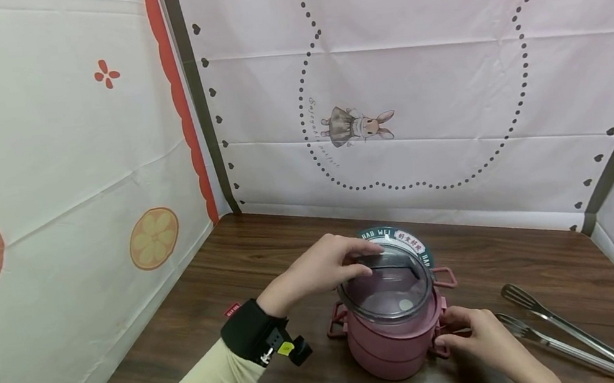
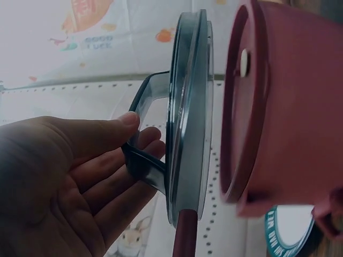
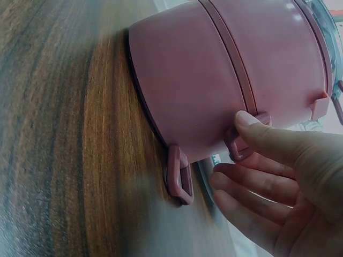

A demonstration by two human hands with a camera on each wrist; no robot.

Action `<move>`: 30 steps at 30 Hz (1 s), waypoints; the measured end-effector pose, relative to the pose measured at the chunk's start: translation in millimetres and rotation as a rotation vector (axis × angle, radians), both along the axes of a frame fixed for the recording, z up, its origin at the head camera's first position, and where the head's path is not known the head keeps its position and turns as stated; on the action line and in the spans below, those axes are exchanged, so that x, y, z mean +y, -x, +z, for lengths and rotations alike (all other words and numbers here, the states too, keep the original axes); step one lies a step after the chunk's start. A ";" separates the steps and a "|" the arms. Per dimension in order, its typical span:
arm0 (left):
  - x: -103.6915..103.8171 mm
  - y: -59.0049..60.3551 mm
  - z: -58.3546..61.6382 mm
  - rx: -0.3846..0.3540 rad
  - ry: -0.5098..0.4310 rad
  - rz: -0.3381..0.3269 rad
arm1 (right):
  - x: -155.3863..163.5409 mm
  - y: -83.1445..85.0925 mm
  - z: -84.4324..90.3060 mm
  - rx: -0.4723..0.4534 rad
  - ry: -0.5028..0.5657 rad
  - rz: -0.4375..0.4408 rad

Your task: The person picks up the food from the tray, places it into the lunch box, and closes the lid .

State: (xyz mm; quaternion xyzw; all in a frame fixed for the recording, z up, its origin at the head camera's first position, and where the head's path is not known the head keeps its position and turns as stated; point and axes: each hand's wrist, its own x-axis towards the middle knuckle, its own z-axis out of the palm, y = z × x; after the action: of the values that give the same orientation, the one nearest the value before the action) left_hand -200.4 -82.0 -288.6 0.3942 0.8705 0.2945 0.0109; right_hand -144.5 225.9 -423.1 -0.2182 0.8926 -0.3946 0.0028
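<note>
A pink two-tier pot (image 1: 393, 341) stands on the wooden table (image 1: 268, 245). My left hand (image 1: 359, 261) grips the dark handle (image 1: 390, 261) of its clear lid (image 1: 387, 292). In the left wrist view the thumb and fingers of my left hand (image 2: 142, 134) wrap the handle (image 2: 140, 160). There the lid (image 2: 187, 118) stands slightly off the pot (image 2: 289, 107) rim, with a gap between them. My right hand (image 1: 446, 330) rests at the pot's right side. In the right wrist view its thumb (image 3: 252, 126) touches a side clasp (image 3: 236, 147), while the other fingers (image 3: 241, 182) lie loose beside the pot (image 3: 214, 80).
Metal tongs (image 1: 557, 327) lie on the table to the right of the pot. A round teal-rimmed card (image 1: 396, 236) stands just behind the lid. Printed fabric walls (image 1: 413, 80) close in the back and both sides. A second clasp (image 3: 179, 179) sits low on the pot.
</note>
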 end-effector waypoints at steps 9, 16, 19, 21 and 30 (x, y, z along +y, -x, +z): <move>14.3 -3.0 -7.2 -0.052 0.068 -0.028 | -1.7 -0.3 1.2 -0.067 -0.009 -0.052; 14.9 0.0 -6.3 -0.068 0.089 -0.043 | -2.1 -0.7 1.3 -0.060 -0.011 -0.060; 15.0 1.2 -6.8 -0.076 0.081 -0.052 | -2.5 -0.6 1.1 -0.054 -0.017 -0.059; 15.0 1.9 -7.5 -0.075 0.082 -0.053 | -2.9 -0.7 1.3 -0.053 -0.022 -0.061; 9.2 2.9 -13.1 -0.071 0.034 -0.049 | -1.6 -2.3 1.1 -0.072 -0.027 -0.068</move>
State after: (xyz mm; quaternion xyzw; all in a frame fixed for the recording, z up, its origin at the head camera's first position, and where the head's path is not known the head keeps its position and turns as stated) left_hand -203.4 -72.9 -301.7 0.4044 0.8645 0.2933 0.0556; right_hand -142.2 224.3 -422.0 -0.1736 0.9041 -0.3898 0.0245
